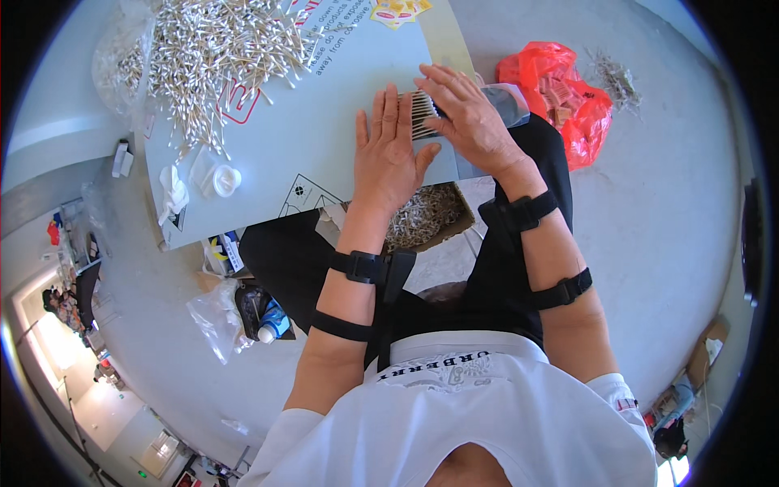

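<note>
A row of cotton swabs [421,114] lies side by side on the light table, between my two hands. My left hand [389,154] is at its left side, fingers stretched out and thumb apart. From the right, my right hand [475,122] reaches over the row's right edge with its fingers extended, hiding part of it. Neither hand has its fingers wrapped round anything. A large loose heap of cotton swabs [219,53] spreads over the table's far left, partly in a clear plastic bag [126,57].
The pale board-like tabletop [324,138] ends near my knees. A box of shredded-looking material [426,217] sits below its edge. At right, a red plastic bag [596,134] holds small packets. Yellow packets [399,10] lie at the far edge; a white roll [226,180] is at left.
</note>
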`<action>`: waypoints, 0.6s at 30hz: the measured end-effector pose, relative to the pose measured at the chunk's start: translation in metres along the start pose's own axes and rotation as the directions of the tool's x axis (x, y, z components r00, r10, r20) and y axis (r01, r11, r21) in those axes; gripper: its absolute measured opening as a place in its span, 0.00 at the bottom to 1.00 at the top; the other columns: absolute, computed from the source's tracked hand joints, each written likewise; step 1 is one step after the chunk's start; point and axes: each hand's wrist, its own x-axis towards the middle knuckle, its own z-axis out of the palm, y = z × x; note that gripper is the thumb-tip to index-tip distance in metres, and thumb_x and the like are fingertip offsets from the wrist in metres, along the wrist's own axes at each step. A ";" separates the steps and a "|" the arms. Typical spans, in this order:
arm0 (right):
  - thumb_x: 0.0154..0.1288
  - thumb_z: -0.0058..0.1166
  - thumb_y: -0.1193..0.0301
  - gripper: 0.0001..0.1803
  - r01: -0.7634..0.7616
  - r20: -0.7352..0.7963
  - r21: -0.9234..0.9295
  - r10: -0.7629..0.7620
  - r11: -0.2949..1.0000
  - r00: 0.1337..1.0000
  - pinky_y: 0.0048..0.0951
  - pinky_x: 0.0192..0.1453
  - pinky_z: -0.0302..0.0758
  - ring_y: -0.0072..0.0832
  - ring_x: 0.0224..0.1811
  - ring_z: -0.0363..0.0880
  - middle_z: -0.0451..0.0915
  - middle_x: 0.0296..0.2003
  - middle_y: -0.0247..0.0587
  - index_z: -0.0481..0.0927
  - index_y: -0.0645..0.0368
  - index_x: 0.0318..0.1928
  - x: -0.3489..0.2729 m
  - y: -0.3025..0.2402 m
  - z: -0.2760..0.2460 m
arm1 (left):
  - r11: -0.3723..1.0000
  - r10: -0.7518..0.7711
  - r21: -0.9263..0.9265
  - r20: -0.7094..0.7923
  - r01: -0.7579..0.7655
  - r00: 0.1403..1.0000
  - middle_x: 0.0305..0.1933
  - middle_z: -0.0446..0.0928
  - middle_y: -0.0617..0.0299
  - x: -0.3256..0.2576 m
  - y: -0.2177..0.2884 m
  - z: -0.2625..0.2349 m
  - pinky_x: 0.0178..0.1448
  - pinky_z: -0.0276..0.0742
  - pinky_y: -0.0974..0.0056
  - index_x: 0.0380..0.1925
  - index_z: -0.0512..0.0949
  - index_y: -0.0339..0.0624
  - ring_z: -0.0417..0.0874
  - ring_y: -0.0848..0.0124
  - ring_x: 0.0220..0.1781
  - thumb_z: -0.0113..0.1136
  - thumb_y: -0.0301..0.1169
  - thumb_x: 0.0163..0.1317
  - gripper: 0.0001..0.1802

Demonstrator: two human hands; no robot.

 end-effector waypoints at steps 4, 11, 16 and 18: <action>0.59 0.62 0.68 0.31 0.094 0.149 -0.162 -0.070 0.982 0.986 0.43 0.77 0.56 0.35 0.72 0.62 0.68 0.67 0.38 0.71 0.56 0.64 -0.009 0.002 0.005 | 0.999 0.000 0.034 0.005 0.000 1.000 0.79 0.48 0.49 -0.005 0.000 0.004 0.79 0.39 0.43 0.73 0.54 0.41 0.46 0.55 0.81 0.53 0.54 0.66 0.43; 0.56 0.63 0.68 0.30 0.107 0.062 -0.128 -0.100 0.986 0.993 0.43 0.77 0.57 0.34 0.69 0.66 0.72 0.63 0.37 0.74 0.57 0.61 -0.019 0.004 0.008 | 0.997 0.017 0.068 0.048 -0.020 0.999 0.79 0.49 0.51 -0.005 0.002 0.003 0.80 0.40 0.45 0.73 0.54 0.40 0.47 0.57 0.81 0.56 0.53 0.64 0.45; 0.57 0.61 0.74 0.10 -0.398 -0.188 0.181 0.428 0.900 0.884 0.43 0.51 0.78 0.44 0.46 0.80 0.80 0.45 0.47 0.80 0.60 0.41 -0.020 -0.010 -0.012 | 0.999 0.008 0.045 0.023 -0.009 1.000 0.79 0.48 0.52 -0.009 -0.003 0.005 0.80 0.40 0.46 0.74 0.53 0.42 0.46 0.58 0.81 0.56 0.52 0.64 0.45; 0.57 0.59 0.74 0.05 -0.307 -0.290 0.125 0.331 0.943 0.898 0.46 0.38 0.77 0.49 0.35 0.80 0.81 0.33 0.49 0.78 0.62 0.32 -0.020 0.002 -0.016 | 0.999 0.027 0.028 0.002 -0.027 1.000 0.80 0.48 0.53 -0.008 -0.002 0.006 0.80 0.39 0.46 0.74 0.52 0.43 0.45 0.59 0.81 0.54 0.53 0.65 0.44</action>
